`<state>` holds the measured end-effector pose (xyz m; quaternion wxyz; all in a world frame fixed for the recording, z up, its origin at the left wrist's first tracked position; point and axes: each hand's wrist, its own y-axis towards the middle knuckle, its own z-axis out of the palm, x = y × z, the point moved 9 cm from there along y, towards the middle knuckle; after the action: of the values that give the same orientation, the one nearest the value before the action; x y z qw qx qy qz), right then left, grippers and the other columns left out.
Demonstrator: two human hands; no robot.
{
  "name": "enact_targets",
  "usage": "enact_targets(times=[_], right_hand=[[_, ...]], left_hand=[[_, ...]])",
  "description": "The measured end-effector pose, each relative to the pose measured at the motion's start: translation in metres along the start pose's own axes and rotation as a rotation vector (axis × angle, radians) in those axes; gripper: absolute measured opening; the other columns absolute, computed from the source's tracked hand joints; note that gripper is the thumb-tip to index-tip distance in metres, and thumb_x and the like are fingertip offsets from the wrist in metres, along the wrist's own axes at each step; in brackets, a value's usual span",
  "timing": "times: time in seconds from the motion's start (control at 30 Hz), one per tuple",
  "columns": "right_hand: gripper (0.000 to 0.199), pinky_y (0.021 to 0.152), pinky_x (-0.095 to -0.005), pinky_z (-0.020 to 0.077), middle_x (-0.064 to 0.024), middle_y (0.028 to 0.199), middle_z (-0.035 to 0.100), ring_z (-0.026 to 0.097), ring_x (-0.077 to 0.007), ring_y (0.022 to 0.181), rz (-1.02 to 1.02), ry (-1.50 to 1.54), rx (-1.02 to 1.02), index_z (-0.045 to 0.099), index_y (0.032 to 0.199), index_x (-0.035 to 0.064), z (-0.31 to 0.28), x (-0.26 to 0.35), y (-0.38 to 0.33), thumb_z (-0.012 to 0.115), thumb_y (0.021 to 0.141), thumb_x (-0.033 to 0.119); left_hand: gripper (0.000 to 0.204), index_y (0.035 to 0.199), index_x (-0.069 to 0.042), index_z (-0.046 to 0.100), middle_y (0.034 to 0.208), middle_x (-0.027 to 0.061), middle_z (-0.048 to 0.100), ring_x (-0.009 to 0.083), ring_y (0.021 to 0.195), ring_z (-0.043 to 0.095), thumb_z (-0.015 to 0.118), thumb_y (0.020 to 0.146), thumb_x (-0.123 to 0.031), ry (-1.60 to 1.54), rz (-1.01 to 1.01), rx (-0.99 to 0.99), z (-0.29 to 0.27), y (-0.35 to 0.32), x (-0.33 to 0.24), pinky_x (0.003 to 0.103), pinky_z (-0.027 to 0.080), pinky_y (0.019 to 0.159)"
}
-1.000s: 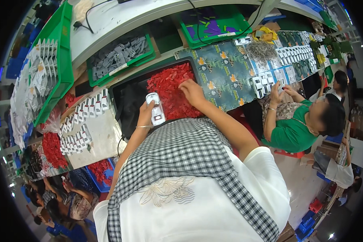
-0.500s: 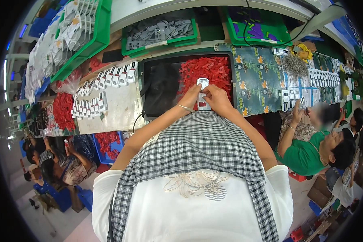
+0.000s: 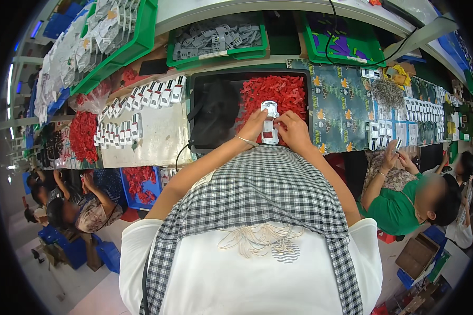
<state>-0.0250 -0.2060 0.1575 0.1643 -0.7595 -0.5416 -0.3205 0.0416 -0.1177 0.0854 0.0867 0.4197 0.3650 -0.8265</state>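
Observation:
A white toy car body (image 3: 269, 137) with a dark red patch lies lengthwise between my hands, above the black tray (image 3: 209, 143). My left hand (image 3: 255, 125) grips its left side, thumb and fingers closed on it. My right hand (image 3: 295, 130) is at the car's right side with its fingertips pinched together; whatever they hold is too small to make out. Loose red plastic pieces (image 3: 273, 86) fill the right part of the tray, just beyond my hands.
Rows of white toy cars (image 3: 155, 94) stand on the board at left. Green bins hold grey parts (image 3: 218, 39) and purple parts (image 3: 339, 44) at the back. A blue crate (image 3: 155, 178) is at lower left. At right, a person in green (image 3: 404, 202) works.
My right fingers have drawn back a little from the car, so more of its red patch shows. The whole view has shifted slightly. The co-worker at right has lowered their head.

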Motion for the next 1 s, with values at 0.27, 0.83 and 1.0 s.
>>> enact_targets(times=[0.27,0.83,1.0], right_hand=[[0.012,0.069,-0.0359,0.0483,-0.007,0.086,0.061,0.061,-0.0271,0.08,0.172,0.119,-0.028,0.067,0.09,0.0138,-0.002,-0.029,-0.003,0.061,0.08,0.013],[0.013,0.069,-0.0336,0.048,-0.0076,0.086,0.062,0.061,-0.024,0.079,0.205,0.08,-0.128,0.069,0.087,0.0064,0.02,-0.082,-0.021,0.067,0.078,0.016],[0.017,0.057,-0.022,0.044,-0.0047,0.082,0.066,0.059,-0.0087,0.067,0.494,0.839,-0.122,0.064,0.098,0.0008,0.011,-0.082,-0.012,0.062,0.087,0.014]], left_hand=[[0.027,0.111,-0.003,0.052,0.098,0.0038,0.059,0.0117,0.088,0.055,0.044,0.097,-0.025,-0.05,0.053,-0.006,-0.005,0.005,0.006,0.028,0.046,0.077],[0.032,0.114,-0.001,0.05,0.098,0.0085,0.06,0.0166,0.083,0.061,0.042,0.098,-0.027,-0.106,0.031,-0.099,-0.02,0.002,0.002,0.031,0.051,0.074],[0.034,0.117,0.0,0.049,0.1,0.01,0.061,0.0181,0.085,0.062,0.037,0.099,-0.026,-0.084,-0.013,-0.105,-0.017,0.001,0.003,0.032,0.052,0.076]])
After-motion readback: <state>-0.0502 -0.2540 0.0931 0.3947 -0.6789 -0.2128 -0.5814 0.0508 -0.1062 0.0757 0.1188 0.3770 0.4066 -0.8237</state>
